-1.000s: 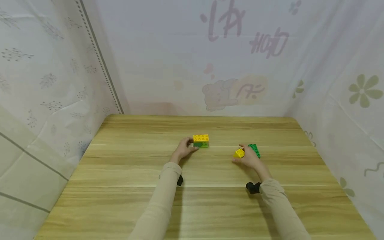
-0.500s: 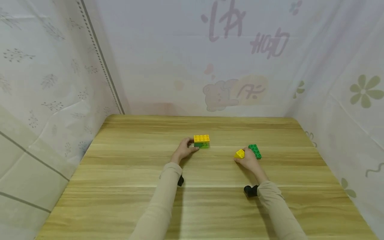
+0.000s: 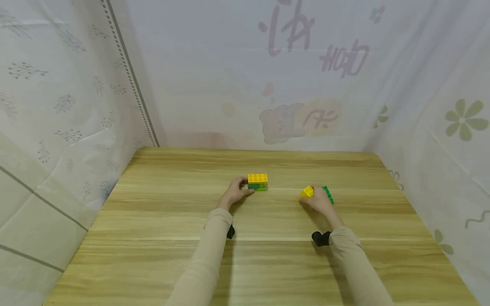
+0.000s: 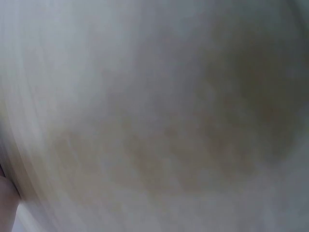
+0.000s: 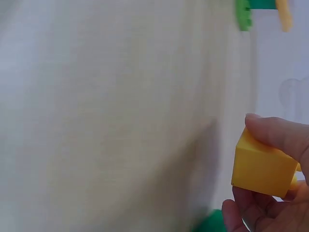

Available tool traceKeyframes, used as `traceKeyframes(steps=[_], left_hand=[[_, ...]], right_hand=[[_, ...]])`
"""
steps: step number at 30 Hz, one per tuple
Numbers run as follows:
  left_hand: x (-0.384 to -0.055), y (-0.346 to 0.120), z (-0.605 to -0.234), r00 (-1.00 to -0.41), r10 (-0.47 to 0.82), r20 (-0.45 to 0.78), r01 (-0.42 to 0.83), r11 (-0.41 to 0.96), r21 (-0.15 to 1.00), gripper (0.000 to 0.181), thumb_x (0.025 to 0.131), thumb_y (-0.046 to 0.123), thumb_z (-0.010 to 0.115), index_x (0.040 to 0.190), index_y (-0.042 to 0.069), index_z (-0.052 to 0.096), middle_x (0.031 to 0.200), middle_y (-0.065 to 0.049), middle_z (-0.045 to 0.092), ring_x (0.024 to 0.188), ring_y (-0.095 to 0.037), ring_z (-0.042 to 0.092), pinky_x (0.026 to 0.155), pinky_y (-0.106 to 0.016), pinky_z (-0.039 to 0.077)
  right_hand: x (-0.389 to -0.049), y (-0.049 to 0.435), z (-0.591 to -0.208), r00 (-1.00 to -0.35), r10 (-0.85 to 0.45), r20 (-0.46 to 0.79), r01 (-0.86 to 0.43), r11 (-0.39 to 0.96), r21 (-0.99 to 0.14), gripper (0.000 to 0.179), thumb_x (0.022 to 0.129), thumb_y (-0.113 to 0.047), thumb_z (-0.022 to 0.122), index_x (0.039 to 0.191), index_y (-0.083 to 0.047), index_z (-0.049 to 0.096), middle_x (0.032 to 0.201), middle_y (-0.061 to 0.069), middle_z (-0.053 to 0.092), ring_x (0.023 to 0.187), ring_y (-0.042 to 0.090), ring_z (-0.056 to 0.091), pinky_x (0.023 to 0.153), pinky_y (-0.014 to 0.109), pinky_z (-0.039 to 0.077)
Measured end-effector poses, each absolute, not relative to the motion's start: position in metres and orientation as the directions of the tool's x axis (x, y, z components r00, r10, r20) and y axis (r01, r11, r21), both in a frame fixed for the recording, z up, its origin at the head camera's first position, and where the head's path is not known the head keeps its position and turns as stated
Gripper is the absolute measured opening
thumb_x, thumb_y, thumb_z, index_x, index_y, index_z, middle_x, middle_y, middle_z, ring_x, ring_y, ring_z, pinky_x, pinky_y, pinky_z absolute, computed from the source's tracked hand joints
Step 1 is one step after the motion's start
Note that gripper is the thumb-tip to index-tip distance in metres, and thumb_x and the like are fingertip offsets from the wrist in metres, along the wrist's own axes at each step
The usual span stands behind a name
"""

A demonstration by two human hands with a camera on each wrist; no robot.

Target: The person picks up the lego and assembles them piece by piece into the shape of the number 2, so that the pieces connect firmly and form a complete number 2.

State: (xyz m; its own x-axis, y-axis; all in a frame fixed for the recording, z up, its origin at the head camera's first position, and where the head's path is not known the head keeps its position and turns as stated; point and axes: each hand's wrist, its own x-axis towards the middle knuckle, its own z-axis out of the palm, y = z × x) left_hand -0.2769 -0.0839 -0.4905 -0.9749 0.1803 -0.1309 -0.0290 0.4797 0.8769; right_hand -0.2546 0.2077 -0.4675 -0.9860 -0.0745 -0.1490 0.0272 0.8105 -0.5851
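Note:
In the head view, a stack of toy building bricks stands left of the table's middle: a yellow brick (image 3: 257, 178) on top, a dark green brick (image 3: 252, 186) under its left part, and a light green brick (image 3: 262, 188) at the bottom. My left hand (image 3: 232, 193) holds the stack's left end, thumb at the near side, fingers behind. My right hand (image 3: 319, 199) pinches a small yellow brick (image 5: 263, 166) between thumb and fingertips, tilted and close over the table. Partly hidden behind that hand lies a flat green brick (image 3: 328, 194). The left wrist view is mostly blurred tabletop.
The wooden table (image 3: 275, 263) has its far edge near a patterned white curtain (image 3: 214, 85), with more curtain along both sides. Black wrist cameras show at both wrists, the right camera (image 3: 320, 239) more fully.
My right fingers have come together on the small yellow brick, which is now raised a little and tipped. The left hand and the stack have stayed in place; the head view has shifted slightly.

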Motion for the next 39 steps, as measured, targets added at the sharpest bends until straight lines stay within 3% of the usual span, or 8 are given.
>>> traceKeyframes(steps=[6,13,23,39], left_hand=[[-0.276,-0.084,-0.491,-0.975,0.178,-0.133,-0.032,0.48,0.877,0.046,0.085,0.014,0.064,0.127,0.003,0.048,0.128,-0.015,0.048,0.114,-0.027,0.044,0.102,-0.042,0.037],[-0.277,-0.082,-0.493,-0.973,0.18,-0.142,-0.035,0.494,0.869,0.045,0.086,0.016,0.064,0.126,0.003,0.049,0.128,-0.015,0.048,0.114,-0.027,0.044,0.102,-0.041,0.037],[-0.277,-0.082,-0.493,-0.974,0.162,-0.161,-0.063,0.487,0.871,0.047,0.085,0.018,0.064,0.127,0.005,0.048,0.128,-0.014,0.047,0.115,-0.027,0.043,0.103,-0.04,0.036],[-0.276,-0.084,-0.491,-0.976,0.17,-0.138,-0.039,0.487,0.873,0.045,0.086,0.017,0.064,0.126,0.004,0.048,0.129,-0.014,0.047,0.117,-0.028,0.044,0.104,-0.041,0.036]], right_hand=[[-0.27,0.201,-0.444,-0.992,-0.094,-0.088,-0.016,0.771,-0.637,0.056,0.084,-0.016,0.063,0.123,0.014,0.038,0.112,0.028,0.049,0.096,0.035,0.051,0.08,0.04,0.048],[-0.278,0.194,-0.434,-0.987,-0.097,-0.129,0.004,0.785,-0.62,0.064,0.085,-0.019,0.062,0.132,0.014,0.032,0.12,0.03,0.047,0.102,0.036,0.051,0.085,0.042,0.048],[-0.284,0.189,-0.43,-0.986,-0.118,-0.116,-0.026,0.801,-0.598,0.065,0.085,-0.021,0.063,0.132,0.013,0.034,0.118,0.029,0.05,0.099,0.034,0.052,0.08,0.038,0.048],[-0.292,0.171,-0.426,-0.981,-0.14,-0.13,-0.034,0.796,-0.604,0.067,0.085,-0.023,0.064,0.133,0.01,0.033,0.123,0.028,0.048,0.106,0.037,0.051,0.09,0.044,0.047]])
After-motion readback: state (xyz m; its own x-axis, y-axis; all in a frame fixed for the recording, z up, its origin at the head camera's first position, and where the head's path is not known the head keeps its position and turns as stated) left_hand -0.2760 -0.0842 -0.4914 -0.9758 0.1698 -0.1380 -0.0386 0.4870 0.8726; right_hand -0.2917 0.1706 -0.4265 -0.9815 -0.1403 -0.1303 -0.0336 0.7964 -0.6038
